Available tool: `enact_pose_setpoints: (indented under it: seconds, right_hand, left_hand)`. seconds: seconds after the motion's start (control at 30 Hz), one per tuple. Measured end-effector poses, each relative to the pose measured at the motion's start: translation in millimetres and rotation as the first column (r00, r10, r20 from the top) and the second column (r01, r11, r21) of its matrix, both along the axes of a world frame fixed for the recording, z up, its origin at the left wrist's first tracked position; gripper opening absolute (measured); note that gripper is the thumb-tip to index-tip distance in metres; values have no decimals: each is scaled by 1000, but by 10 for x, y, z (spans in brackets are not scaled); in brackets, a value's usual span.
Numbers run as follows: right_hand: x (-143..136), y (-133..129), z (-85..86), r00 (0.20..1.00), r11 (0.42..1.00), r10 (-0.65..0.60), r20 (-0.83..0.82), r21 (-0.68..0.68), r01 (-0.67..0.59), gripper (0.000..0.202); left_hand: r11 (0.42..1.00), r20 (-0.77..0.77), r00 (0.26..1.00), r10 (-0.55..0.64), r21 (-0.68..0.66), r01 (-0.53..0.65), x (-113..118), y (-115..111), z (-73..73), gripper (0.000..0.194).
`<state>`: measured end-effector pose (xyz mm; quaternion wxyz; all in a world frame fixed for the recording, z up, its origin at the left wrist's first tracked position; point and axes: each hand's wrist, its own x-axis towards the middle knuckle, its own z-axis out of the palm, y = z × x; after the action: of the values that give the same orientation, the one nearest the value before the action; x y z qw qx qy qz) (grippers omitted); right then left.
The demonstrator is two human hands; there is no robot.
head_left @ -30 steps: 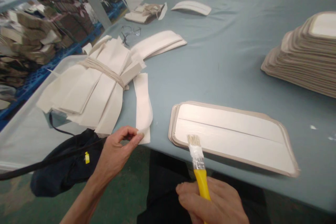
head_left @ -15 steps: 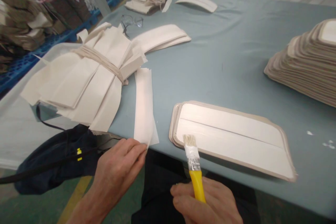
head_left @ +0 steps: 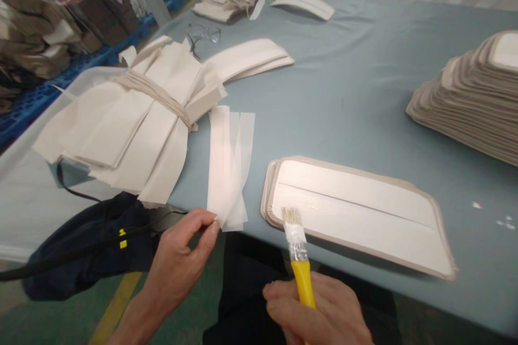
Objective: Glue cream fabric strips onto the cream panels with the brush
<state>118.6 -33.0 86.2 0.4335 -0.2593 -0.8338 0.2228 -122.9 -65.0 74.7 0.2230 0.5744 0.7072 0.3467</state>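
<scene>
The thin white strips point(head_left: 219, 161) lie on the tabletop point(head_left: 356, 86) near its front edge, partly fanned out. Their near end is between the thumb and forefinger of the left grip point(head_left: 184, 250), pinched together on it, and the strips extend away from there. The right grip point(head_left: 321, 310) is closed around the brush point(head_left: 302, 283), whose bristles are at the near edge of the stacked panels point(head_left: 356, 199). Left of the strips lies a tied bundle point(head_left: 129, 124).

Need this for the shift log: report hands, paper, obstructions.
Left hand pinching paper strips at near end. Right hand gripping brush, bristles over left end of card stack. Nothing seen blocking either hand.
</scene>
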Motion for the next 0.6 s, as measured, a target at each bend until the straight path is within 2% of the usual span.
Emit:
enact_pose_setpoints:
  seconds: [0.17, 0.3, 0.4, 0.47, 0.6]
  right_hand:
    - [24, 117, 86, 1000, 999, 14, 14, 52, -15, 30]
    - [21, 212, 77, 998, 990, -66, -8, 121, 66, 19]
    - [-24, 283, 76, 985, 976, -154, -72, 147, 163, 13]
    - [-50, 326, 87, 975, 964, -206, -78, 157, 216, 8]
    - [-26, 375, 67, 956, 918, -292, -28, 271, 289, 9]
  left_hand:
    - [984, 146, 973, 179, -50, -173, -4, 47, 126, 31]
    - [966, 183, 953, 241, 52, -254, 88, 50, 263, 27]
    - [953, 82, 977, 198, 217, -211, 254, 45, 312, 17]
    - [942, 38, 989, 145, 301, -150, 407, 49, 296, 13]
    - [955, 115, 993, 14, 294, -48, 738, 68, 219, 12]
